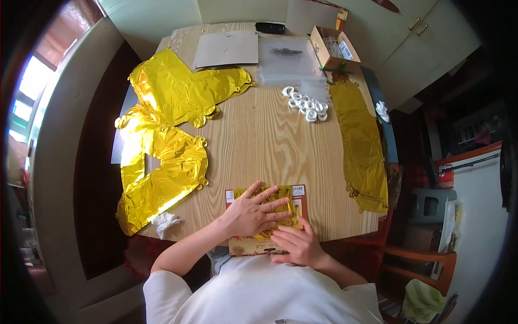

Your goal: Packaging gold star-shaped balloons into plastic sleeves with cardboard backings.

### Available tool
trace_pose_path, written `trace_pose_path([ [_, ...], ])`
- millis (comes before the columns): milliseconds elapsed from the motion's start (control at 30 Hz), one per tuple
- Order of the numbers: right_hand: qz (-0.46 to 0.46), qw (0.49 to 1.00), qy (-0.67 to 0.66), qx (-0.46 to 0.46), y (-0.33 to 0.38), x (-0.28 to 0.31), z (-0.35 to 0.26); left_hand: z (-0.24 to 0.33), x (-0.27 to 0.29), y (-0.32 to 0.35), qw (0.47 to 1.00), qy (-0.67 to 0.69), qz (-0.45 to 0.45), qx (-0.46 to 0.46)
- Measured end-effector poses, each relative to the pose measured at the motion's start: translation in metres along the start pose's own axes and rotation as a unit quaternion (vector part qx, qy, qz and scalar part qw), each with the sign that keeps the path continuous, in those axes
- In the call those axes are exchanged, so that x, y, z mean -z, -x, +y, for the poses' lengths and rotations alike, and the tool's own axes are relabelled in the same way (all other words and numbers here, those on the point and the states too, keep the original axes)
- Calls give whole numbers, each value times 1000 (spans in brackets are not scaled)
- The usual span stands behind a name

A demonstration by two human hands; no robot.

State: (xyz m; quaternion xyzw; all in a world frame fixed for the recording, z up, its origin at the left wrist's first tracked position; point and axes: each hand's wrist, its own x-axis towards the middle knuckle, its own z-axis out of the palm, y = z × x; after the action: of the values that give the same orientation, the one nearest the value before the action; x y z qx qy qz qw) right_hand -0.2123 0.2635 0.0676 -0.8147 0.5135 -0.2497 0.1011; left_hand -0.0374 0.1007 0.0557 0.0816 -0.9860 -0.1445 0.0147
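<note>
A folded piece of gold foil (pixel 286 193) lies on a printed card sleeve (pixel 240 248) at the table's near edge. The sleeve has red borders and a tan lower flap. My left hand (pixel 252 213) is laid flat across the foil, its fingers spread. Just below and to the right, my right hand (pixel 298 245) rests over the foil's lower corner and the sleeve's edge, fingers stretched out. Part of the foil is hidden under both hands. Neither hand grips anything that I can see.
Flat gold foil balloons (pixel 181 92) cover the table's left side; another foil strip (pixel 361 146) runs along the right. White ribbon rolls (pixel 310 108), clear plastic bags (pixel 286 59), a grey sheet (pixel 226 48) and an open cardboard box (pixel 334 48) sit farther back. Crumpled tissue (pixel 165 222) lies near left.
</note>
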Motion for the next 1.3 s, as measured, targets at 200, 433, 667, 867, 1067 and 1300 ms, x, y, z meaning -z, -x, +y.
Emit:
trace_pose_path([
  [200,69,994,46,-77,-48,7,57,1,4,0,1000,5,-22,14],
  [433,35,993,77,-80,-52,-8,76,8,8,0,999,17,-29,39],
  [667,27,989,114,-87,-44,-12,76,22,4,9,997,34,-37,61],
  [867,-8,990,115,-83,-49,-1,72,34,-1,21,995,80,-31,55],
  [1067,-41,987,135,-81,-47,1,70,37,3,34,989,147,-34,4],
  [1300,-57,984,147,-86,-47,1,67,2,6,-7,984,18,86,156],
])
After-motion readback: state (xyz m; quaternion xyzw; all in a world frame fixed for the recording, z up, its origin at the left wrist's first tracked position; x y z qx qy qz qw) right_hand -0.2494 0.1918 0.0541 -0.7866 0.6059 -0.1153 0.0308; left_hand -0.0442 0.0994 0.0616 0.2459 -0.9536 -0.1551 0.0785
